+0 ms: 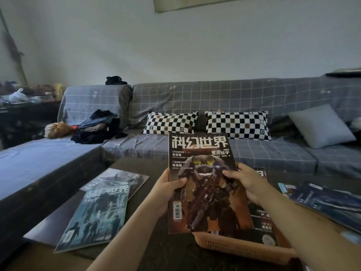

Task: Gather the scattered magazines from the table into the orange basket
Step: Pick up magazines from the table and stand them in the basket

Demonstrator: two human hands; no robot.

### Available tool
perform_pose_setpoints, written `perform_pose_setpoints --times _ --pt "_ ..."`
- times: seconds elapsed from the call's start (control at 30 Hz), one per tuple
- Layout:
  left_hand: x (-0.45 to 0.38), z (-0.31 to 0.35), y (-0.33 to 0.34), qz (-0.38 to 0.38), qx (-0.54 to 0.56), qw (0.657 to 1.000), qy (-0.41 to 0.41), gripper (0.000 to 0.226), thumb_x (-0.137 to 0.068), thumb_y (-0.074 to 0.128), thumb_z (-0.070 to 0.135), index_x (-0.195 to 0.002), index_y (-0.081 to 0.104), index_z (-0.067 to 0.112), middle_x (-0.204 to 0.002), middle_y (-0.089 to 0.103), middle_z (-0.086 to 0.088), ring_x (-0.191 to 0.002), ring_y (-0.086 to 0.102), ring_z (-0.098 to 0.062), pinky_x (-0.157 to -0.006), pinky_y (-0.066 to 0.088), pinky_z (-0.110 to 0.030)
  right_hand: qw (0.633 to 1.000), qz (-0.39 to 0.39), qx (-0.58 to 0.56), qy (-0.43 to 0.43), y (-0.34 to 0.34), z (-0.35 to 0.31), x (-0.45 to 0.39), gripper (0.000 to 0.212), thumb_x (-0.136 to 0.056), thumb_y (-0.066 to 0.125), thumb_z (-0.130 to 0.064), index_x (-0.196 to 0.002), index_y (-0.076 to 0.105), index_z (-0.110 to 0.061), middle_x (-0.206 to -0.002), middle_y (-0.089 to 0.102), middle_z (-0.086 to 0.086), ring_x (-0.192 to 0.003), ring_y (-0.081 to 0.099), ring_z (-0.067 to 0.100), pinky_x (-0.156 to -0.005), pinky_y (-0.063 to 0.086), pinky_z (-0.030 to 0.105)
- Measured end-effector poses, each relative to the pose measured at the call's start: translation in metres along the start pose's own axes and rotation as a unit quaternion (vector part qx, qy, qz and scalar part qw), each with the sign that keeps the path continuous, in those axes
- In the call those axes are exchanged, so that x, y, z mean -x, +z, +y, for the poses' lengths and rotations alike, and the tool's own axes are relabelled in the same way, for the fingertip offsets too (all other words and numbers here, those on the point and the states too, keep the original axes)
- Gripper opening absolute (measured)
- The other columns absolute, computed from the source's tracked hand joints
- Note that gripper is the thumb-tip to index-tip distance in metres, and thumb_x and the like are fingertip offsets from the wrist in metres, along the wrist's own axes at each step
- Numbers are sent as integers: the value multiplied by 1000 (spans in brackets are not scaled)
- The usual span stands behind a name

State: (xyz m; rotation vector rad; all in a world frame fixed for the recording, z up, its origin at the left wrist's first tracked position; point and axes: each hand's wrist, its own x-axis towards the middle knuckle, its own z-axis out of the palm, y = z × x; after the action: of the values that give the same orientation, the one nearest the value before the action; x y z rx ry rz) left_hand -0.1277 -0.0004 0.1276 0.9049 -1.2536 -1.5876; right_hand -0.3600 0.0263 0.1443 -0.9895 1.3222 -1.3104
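Both hands, left hand (169, 189) and right hand (245, 182), grip a glossy robot-cover magazine (205, 184) upright just above the orange plastic slatted basket (240, 248) (one magazine apparently inside). Next, judging by this: lower it flat; others lie beside the basket.

The scene is being viewed through a single wide-angle camera worn on the person's head, so no second view is being shared. The lens is being pointed forward and slightly down, across the worktop (148, 173) toward the grey checked sofa (244, 94) and the pale wall (175, 45) behind it. The forearms are being seen reaching in from the bottom edge, very near the lens, while straight lines are being bent toward the frame's edges.
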Motion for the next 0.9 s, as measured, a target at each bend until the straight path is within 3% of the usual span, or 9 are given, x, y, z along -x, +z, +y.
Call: perform_pose_setpoints --times 0.2,0.3,0.4,0.5,0.6,0.7,0.83,0.9 --pt "-30 -38 51 -21 -65 997 -46 36 -85 65 0 -116 55 15 -106 72 -14 -93 71 -31 -89 54 -53 994 103 -42 13 -54 23 18 20 -80 64 3 -97 61 -8 -75 70 13 -66 66 25 -56 49 30" --pt "-45 -59 71 23 -159 987 -22 32 -84 69 8 -111 55 15 -100 71 -1 -89 71 -19 -78 58 -38 988 148 -44 28 -73 42 17 29 -81 64 1 -108 59 -6 -84 69 14 -73 65 26 -58 47 31" --pt "-54 -74 87 63 -237 969 19 31 -85 69 15 -106 52 30 -94 65 14 -84 64 -1 -63 51 -17 981 187 -12 43 -87 58 9 40 -83 65 -7 -121 54 -8 -99 68 15 -80 66 24 -55 46 29" --pt "-60 -85 94 61 -265 961 42 21 -89 65 16 -104 61 30 -91 71 12 -78 69 -1 -59 55 -15 975 220 23 37 -94 71 -2 40 -83 66 -10 -122 53 -9 -98 67 8 -78 64 18 -54 44 27" --pt "-63 -94 94 66 -287 954 52 21 -89 65 17 -109 64 26 -91 74 8 -78 71 -3 -71 61 -29 966 239 98 14 -96 84 -9 30 -84 65 -11 -114 57 -14 -96 64 1 -79 60 11 -60 45 26" --pt "-63 -102 93 76 -319 942 73 14 -91 63 21 -101 66 30 -86 74 10 -73 71 -4 -69 61 -33 942 252 220 -36 -95 94 -10 21 -84 64 -15 -103 57 -24 -105 63 1 -92 59 14 -80 50 35" --pt "-59 -107 90 114 -399 906 88 13 -93 58 33 -105 65 34 -100 66 11 -76 65 -5 -71 58 -25 894 290 329 -88 -86 104 -7 40 -83 65 -17 -122 56 -16 -121 57 1 -117 51 19 -101 41 35" --pt "-59 -109 88 124 -411 899 85 15 -94 57 32 -106 66 33 -107 61 13 -79 61 0 -68 51 -15 880 303 360 -73 -83 106 -6 51 -83 66 -20 -131 50 -13 -133 50 4 -126 42 20 -106 34 35"
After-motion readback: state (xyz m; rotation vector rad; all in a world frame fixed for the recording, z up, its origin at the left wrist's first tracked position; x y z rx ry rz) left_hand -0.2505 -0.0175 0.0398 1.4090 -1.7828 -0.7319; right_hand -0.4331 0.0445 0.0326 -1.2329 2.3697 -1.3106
